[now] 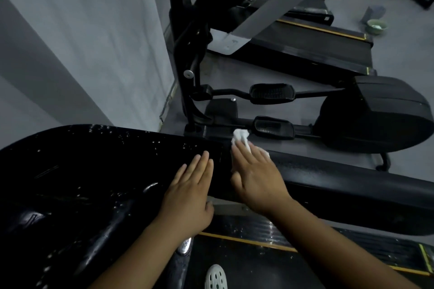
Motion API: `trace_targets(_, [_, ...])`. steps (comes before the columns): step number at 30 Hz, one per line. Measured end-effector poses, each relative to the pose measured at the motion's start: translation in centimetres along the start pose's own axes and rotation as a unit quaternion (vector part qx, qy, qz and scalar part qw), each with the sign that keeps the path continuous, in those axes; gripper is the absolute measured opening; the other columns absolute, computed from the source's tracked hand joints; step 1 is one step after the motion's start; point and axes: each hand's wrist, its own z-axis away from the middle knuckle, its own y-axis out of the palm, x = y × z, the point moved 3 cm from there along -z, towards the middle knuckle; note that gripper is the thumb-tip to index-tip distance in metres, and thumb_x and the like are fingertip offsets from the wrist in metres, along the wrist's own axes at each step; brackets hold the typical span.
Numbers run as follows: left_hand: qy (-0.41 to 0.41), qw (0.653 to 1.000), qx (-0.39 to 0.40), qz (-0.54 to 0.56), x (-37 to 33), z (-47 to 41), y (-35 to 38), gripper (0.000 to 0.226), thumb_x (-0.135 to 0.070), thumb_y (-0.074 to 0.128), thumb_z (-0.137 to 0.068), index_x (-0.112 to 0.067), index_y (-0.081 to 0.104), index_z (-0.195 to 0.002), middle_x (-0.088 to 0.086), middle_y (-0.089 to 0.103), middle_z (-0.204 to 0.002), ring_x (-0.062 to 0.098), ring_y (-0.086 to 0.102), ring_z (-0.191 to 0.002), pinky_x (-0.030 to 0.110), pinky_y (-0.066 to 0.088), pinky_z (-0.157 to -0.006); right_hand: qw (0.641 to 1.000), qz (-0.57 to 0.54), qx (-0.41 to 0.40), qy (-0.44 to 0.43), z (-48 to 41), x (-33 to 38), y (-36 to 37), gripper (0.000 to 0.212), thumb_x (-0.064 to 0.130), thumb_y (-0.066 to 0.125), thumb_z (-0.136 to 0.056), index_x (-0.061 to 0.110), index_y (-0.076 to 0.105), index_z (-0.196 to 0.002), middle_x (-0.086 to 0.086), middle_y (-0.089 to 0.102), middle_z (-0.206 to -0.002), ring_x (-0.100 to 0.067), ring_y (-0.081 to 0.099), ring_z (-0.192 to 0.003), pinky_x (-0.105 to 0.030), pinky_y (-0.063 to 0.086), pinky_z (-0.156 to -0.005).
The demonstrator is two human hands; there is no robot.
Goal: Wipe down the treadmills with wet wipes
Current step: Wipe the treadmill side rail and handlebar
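The right grip lies flat, fingers straight, pressing the white wet wipe onto the black treadmill rail to rub it clean, while the left grip, flat too, rests just beside it, likely for balance.

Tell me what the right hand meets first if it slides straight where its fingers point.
The right hand would first push the bunched wipe ahead; beyond it, probably the edge of the treadmill.

Dim, soft focus — wide-angle edge distortion
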Motion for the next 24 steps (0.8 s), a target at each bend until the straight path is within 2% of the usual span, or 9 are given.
trace_targets(2, [-0.008, 1.000, 0.010, -0.002, 0.1, 0.0, -0.2, 0.089, -0.038, 0.046, -0.099, -0.019, -0.018, -0.159, -0.002, -0.032, -0.162, 0.012, -0.027, -0.151, 0.031, -0.017, -0.121, 0.999, -0.022, -0.001, 0.036, -1.8, 1.6, 0.4, 0.077, 0.046, 0.021, -0.092, 0.007, 0.028, -0.157, -0.011, 0.020, -0.166, -0.026, 0.013, -0.154, -0.042, 0.014, -0.125])
trace_targets(4, [-0.024, 1.000, 0.013, -0.010, 0.8, 0.2, -0.7, 0.089, -0.040, 0.046, -0.099, -0.018, -0.015, -0.160, -0.001, -0.030, -0.164, 0.013, -0.024, -0.152, 0.032, -0.015, -0.122, 1.000, -0.010, 0.008, -0.013, -1.3, 3.2, 1.2, 0.076, 0.045, 0.026, -0.092, 0.007, 0.027, -0.158, -0.011, 0.015, -0.167, -0.027, 0.006, -0.156, -0.045, 0.012, -0.125])
trace_targets(7, [-0.017, 0.999, 0.033, -0.014, 1.8, 0.5, -0.9, 0.088, -0.038, 0.046, -0.099, -0.019, -0.015, -0.160, -0.001, -0.031, -0.164, 0.013, -0.025, -0.152, 0.033, -0.012, -0.124, 0.995, 0.013, 0.035, -0.094, 1.1, 2.7, 1.0, 0.074, 0.041, 0.034, -0.092, 0.011, 0.025, -0.159, -0.006, 0.011, -0.167, -0.022, 0.003, -0.156, -0.038, 0.004, -0.126])
trace_targets(12, [-0.013, 0.999, 0.029, -0.005, 4.4, -0.2, -2.2, 0.086, -0.041, 0.048, -0.099, -0.020, -0.007, -0.162, -0.003, -0.021, -0.167, 0.011, -0.016, -0.154, 0.032, -0.007, -0.125, 1.000, -0.017, -0.009, 0.001, -4.2, 5.2, 1.2, 0.078, 0.046, 0.025, -0.089, 0.005, 0.031, -0.156, -0.015, 0.021, -0.165, -0.031, 0.015, -0.154, -0.043, 0.012, -0.125])
trace_targets(15, [-0.039, 0.998, 0.028, -0.029, 7.2, 0.0, -2.6, 0.089, -0.037, 0.050, -0.096, -0.020, -0.008, -0.161, -0.003, -0.023, -0.167, 0.013, -0.017, -0.154, 0.032, -0.008, -0.124, 0.994, -0.013, 0.027, -0.106, -3.0, 8.8, 2.5, 0.081, 0.044, 0.030, -0.087, 0.006, 0.025, -0.158, -0.013, 0.011, -0.167, -0.030, 0.006, -0.155, -0.041, 0.003, -0.126])
trace_targets(17, [-0.032, 0.998, 0.042, -0.022, 7.8, 0.3, -2.3, 0.092, -0.034, 0.050, -0.095, -0.021, -0.012, -0.161, -0.004, -0.027, -0.165, 0.011, -0.021, -0.153, 0.031, -0.010, -0.124, 0.988, 0.011, 0.041, -0.149, -1.6, 7.9, 2.4, 0.080, 0.043, 0.035, -0.087, 0.009, 0.024, -0.159, -0.009, 0.009, -0.167, -0.027, 0.005, -0.156, -0.037, 0.000, -0.125])
trace_targets(21, [-0.031, 0.999, 0.039, -0.002, 7.4, 0.2, -2.0, 0.094, -0.030, 0.051, -0.094, -0.021, -0.016, -0.159, -0.004, -0.032, -0.163, 0.011, -0.026, -0.151, 0.032, -0.010, -0.125, 1.000, -0.018, -0.004, -0.003, -6.1, 5.6, 1.6, 0.075, 0.045, 0.024, -0.091, 0.008, 0.035, -0.155, -0.011, 0.025, -0.165, -0.027, 0.024, -0.151, -0.039, 0.019, -0.123])
trace_targets(22, [-0.032, 0.999, 0.042, -0.002, 7.4, 0.2, -2.0, 0.094, -0.029, 0.051, -0.093, -0.021, -0.015, -0.160, -0.005, -0.031, -0.163, 0.010, -0.025, -0.151, 0.032, -0.010, -0.125, 1.000, -0.027, -0.005, 0.009, -7.2, 6.4, 1.5, 0.074, 0.046, 0.022, -0.091, 0.008, 0.037, -0.153, -0.012, 0.029, -0.163, -0.028, 0.027, -0.150, -0.040, 0.023, -0.121])
trace_targets(24, [-0.038, 0.998, 0.042, 0.000, 7.5, 0.3, -2.3, 0.092, -0.028, 0.050, -0.093, -0.021, -0.012, -0.161, -0.005, -0.028, -0.165, 0.009, -0.024, -0.151, 0.031, -0.010, -0.124, 0.999, -0.022, -0.001, -0.041, -7.2, 8.6, 2.1, 0.073, 0.044, 0.027, -0.093, 0.006, 0.036, -0.153, -0.014, 0.027, -0.163, -0.031, 0.024, -0.151, -0.044, 0.024, -0.121])
